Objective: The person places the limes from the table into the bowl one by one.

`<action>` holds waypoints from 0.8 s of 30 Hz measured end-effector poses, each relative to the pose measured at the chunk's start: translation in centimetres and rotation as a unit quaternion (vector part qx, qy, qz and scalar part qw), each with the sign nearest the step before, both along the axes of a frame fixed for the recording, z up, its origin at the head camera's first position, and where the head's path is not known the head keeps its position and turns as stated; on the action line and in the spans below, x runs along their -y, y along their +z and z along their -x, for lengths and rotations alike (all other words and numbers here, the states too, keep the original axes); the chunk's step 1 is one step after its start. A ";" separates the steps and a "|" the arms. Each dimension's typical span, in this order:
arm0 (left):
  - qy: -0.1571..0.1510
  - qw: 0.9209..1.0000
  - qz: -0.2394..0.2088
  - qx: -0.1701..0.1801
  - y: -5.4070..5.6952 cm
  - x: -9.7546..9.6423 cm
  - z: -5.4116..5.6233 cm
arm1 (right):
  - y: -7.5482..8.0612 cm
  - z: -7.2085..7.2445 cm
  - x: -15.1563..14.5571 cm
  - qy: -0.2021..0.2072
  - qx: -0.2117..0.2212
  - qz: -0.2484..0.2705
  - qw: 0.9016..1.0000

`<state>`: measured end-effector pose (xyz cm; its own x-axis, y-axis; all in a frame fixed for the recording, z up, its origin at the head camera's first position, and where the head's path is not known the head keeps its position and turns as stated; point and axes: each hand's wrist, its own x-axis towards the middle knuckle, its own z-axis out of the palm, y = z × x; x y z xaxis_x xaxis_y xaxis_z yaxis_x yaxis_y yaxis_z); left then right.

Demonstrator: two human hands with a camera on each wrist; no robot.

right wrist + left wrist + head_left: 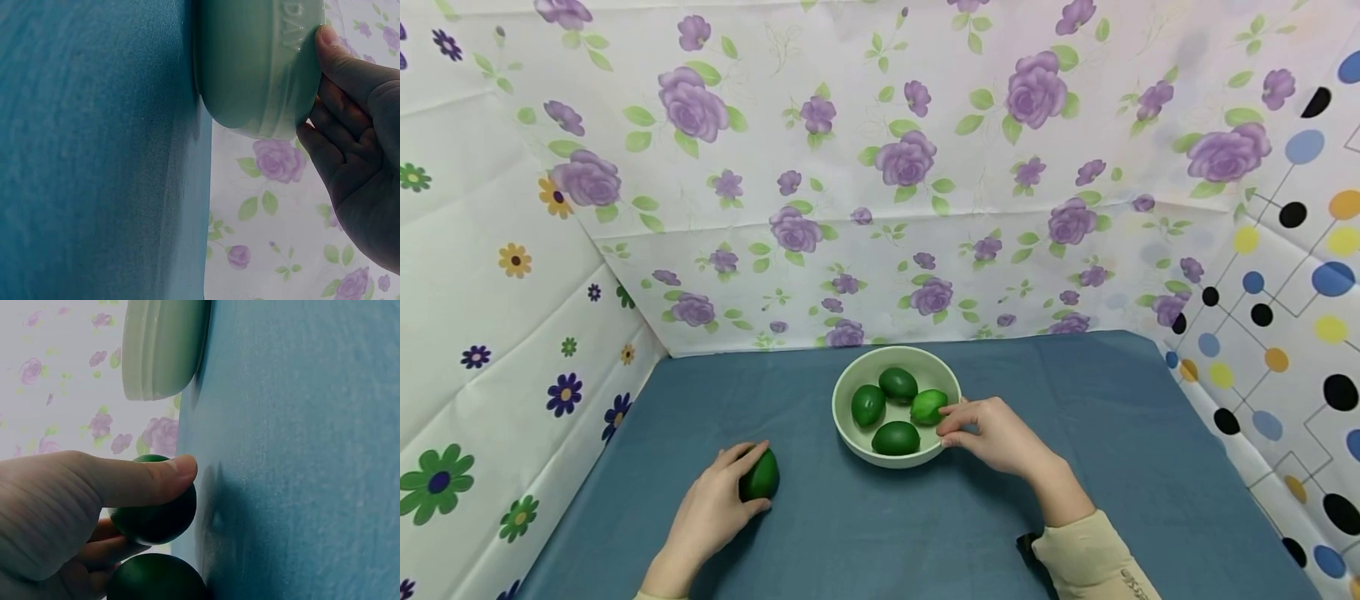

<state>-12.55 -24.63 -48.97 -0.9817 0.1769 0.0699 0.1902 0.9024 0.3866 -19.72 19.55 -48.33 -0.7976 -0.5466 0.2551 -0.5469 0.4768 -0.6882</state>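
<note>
My left hand [711, 500] holds a smooth dark green avocado [763, 477] low over the cloth, thumb on one side and fingers on the other. In the left wrist view a second dark green avocado [156, 578] shows beside it; the head view does not show this one. To the right stands a pale green bowl [897, 356] with three dark green avocados [896, 438] and one brighter green lime [928, 407] inside. My right hand [996, 433] grips the bowl's right rim between thumb and fingers, close to the lime.
A blue cloth [880, 542] covers the table. Behind it hangs a white sheet with purple roses [906, 158]. Patterned sheets also close off the left side [512, 333] and the right side [1292, 333].
</note>
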 end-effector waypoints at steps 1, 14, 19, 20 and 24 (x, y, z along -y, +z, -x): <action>0.000 1.000 -0.001 -0.003 0.0 0.0 0.0 | 0.0 0.0 0.0 -0.001 0.000 0.000 1.000; -0.005 0.999 -0.008 -0.042 -0.9 -0.3 0.1 | 0.1 0.0 0.1 0.000 0.006 0.001 1.000; -0.006 0.998 -0.014 -0.053 -0.9 -0.5 0.2 | 0.1 0.0 0.1 0.000 0.007 0.000 1.000; -0.006 0.998 -0.016 -0.058 -0.9 -0.6 0.2 | 0.1 0.0 0.0 0.000 0.007 0.000 1.000; -0.010 0.997 -0.024 -0.077 -0.8 -0.9 0.2 | 0.1 0.0 0.0 0.001 0.003 -0.001 1.000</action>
